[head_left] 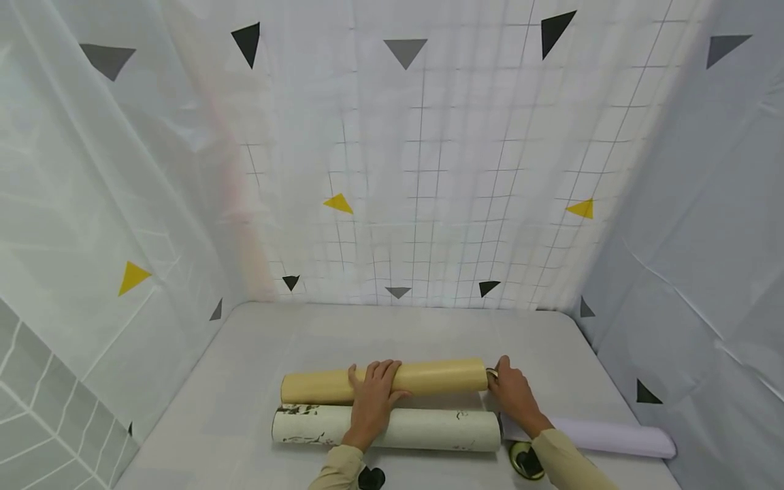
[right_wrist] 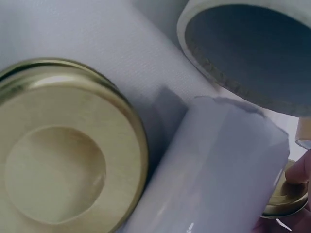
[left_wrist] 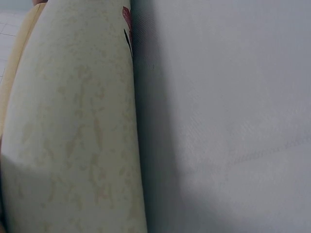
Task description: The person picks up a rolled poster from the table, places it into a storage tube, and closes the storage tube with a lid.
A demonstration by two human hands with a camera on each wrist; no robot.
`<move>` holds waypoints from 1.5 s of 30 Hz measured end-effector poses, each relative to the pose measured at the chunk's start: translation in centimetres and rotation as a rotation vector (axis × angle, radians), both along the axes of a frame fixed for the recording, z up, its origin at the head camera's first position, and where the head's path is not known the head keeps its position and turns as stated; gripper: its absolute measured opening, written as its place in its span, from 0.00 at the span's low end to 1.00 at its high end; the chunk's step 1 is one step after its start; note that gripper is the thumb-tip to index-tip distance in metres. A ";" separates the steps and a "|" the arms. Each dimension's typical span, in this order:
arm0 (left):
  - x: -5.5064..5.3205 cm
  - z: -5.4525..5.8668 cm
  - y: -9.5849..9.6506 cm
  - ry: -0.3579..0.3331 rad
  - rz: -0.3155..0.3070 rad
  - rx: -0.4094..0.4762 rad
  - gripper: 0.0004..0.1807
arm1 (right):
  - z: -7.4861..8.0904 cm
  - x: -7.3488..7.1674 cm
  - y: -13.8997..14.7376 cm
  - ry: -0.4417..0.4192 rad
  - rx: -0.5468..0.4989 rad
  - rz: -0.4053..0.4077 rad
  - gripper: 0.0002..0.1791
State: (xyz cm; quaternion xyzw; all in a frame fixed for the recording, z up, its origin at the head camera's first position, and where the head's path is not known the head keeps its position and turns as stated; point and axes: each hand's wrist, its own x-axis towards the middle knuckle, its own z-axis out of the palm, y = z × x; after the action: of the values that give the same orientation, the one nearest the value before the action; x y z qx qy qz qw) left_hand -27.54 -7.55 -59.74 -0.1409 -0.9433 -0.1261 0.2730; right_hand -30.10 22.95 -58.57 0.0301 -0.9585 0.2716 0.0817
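My left hand (head_left: 372, 403) rests over the middle of a yellow cardboard tube (head_left: 441, 376), its fingers bent over the top and its thumb spread along the near side. My right hand (head_left: 517, 395) pinches a gold metal lid (right_wrist: 284, 199) at the tube's right end. Just in front lies a thicker white tube with dark patches (head_left: 429, 430); its pale mottled side (left_wrist: 73, 121) fills much of the left wrist view. Its open end (right_wrist: 194, 53) shows hollow in the right wrist view. The left hand itself is nearly out of its own wrist view.
A pale lavender roll (head_left: 612, 435) lies to the right, beyond the right forearm. A second gold lid (right_wrist: 124, 145) is on the white table (head_left: 245, 354), close to that sleeve. White sheeting (head_left: 392, 136) with black, grey and yellow triangles surrounds the table.
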 end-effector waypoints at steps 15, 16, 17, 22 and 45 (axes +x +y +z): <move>-0.1 -0.3 0.1 0.038 0.007 -0.010 0.36 | -0.3 0.0 -0.2 -0.012 -0.065 -0.017 0.11; -0.1 -0.3 0.1 0.032 0.009 -0.012 0.36 | -0.3 0.0 -0.2 -0.011 -0.070 -0.017 0.11; -0.1 -0.3 0.1 0.029 0.009 -0.012 0.36 | -0.2 -0.1 -0.2 -0.015 -0.074 -0.018 0.11; -0.1 -0.3 0.0 0.019 0.001 -0.012 0.37 | -0.4 -0.1 -0.1 -0.039 -0.104 -0.016 0.11; 0.0 -0.1 0.0 0.057 0.002 -0.009 0.36 | -0.2 -0.5 -0.8 0.043 -0.268 0.070 0.22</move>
State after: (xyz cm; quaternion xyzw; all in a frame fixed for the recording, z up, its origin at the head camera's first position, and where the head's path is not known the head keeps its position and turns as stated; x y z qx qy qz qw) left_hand -27.55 -7.50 -59.82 -0.1447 -0.9359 -0.1174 0.2991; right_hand -30.62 22.16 -58.79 0.0582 -0.9100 0.3991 0.0959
